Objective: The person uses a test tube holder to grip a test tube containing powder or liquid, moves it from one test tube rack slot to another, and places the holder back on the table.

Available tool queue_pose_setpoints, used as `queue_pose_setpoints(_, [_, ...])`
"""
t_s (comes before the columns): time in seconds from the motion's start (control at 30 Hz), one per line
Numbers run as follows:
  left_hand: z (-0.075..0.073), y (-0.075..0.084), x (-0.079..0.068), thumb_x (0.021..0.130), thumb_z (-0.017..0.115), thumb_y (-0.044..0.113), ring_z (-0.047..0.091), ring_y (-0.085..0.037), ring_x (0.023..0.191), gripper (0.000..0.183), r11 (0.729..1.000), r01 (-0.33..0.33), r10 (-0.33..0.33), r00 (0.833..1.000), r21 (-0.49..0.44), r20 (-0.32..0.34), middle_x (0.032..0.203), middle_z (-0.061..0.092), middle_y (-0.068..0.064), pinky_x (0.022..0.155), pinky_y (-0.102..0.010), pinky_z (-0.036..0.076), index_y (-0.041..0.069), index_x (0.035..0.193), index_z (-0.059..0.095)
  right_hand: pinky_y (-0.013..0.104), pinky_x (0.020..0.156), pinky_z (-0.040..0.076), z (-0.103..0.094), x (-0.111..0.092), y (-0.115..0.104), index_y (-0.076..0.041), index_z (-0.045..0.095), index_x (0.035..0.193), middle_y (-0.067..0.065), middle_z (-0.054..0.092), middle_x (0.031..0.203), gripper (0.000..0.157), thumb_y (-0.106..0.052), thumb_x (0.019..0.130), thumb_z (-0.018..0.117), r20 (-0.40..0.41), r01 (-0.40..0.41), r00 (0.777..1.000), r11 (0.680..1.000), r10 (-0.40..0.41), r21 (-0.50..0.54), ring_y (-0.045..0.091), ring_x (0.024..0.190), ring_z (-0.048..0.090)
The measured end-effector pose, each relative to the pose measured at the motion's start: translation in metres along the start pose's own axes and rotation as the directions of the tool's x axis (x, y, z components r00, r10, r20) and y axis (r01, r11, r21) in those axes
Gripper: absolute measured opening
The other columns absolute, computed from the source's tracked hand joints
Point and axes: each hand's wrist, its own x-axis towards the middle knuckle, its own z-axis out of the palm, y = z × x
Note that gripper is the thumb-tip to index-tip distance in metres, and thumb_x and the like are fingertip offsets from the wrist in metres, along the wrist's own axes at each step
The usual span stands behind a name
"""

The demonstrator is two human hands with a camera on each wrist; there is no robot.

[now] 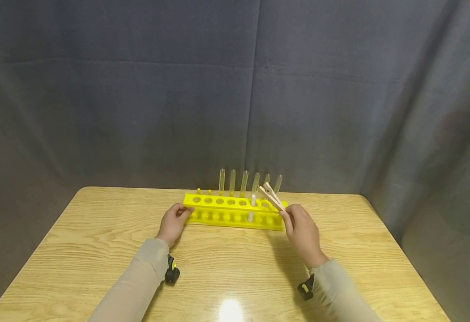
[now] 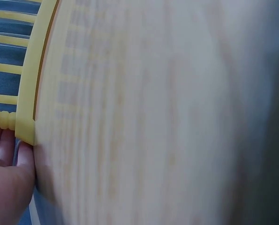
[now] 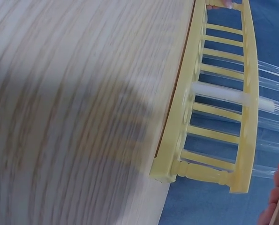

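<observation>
A yellow test tube rack point(image 1: 235, 202) stands lengthwise near the back of the table. My left hand point(image 1: 173, 222) grips its left end, thumb and fingers at the end post in the left wrist view. One test tube with white contents point(image 1: 251, 216) stands upright in a hole right of the rack's middle. My right hand point(image 1: 302, 230) holds a wooden test tube clamp point(image 1: 274, 199) over the rack's right end, tilted up to the left. The clamp's tips are right by the upper part of that tube. In the right wrist view only fingertips point(image 3: 275, 192) and the clamp's edge show.
Several clear test tubes point(image 1: 232, 181) stand on the pegs along the rack's back. Two bare pegs point(image 1: 204, 192) are at the left. A grey curtain point(image 1: 178, 112) hangs behind the wooden table point(image 1: 227, 264).
</observation>
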Motion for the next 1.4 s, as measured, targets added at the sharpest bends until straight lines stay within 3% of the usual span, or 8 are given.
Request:
queue_pose_setpoints(0.4, [0.0,0.001,0.001,0.106,0.058,0.023,0.051,-0.024,0.094,0.025,1.0,0.006,-0.006,1.0,0.007,-0.001,0.103,0.06,-0.011,0.086,-0.037,0.041,0.0,0.113,0.062,0.029,0.054,0.04,0.004,0.001,-0.001,-0.005,0.063,0.093,0.002,0.053,0.077,0.01,-0.01,0.097,0.07,-0.015,0.041,0.999,0.999,-0.041,0.007,0.011,0.065,0.043])
queue_pose_setpoints(1.4, [0.0,0.002,-0.002,0.106,0.057,0.02,0.051,-0.025,0.093,0.021,1.0,-0.016,0.017,1.0,0.018,-0.004,0.103,0.06,-0.012,0.086,-0.038,0.041,0.0,0.112,0.062,0.032,0.052,0.041,0.0,0.008,-0.013,-0.007,0.061,0.093,0.001,0.054,0.079,0.013,-0.017,0.1,0.067,0.123,0.029,0.992,0.998,-0.022,-0.054,0.014,0.062,0.044])
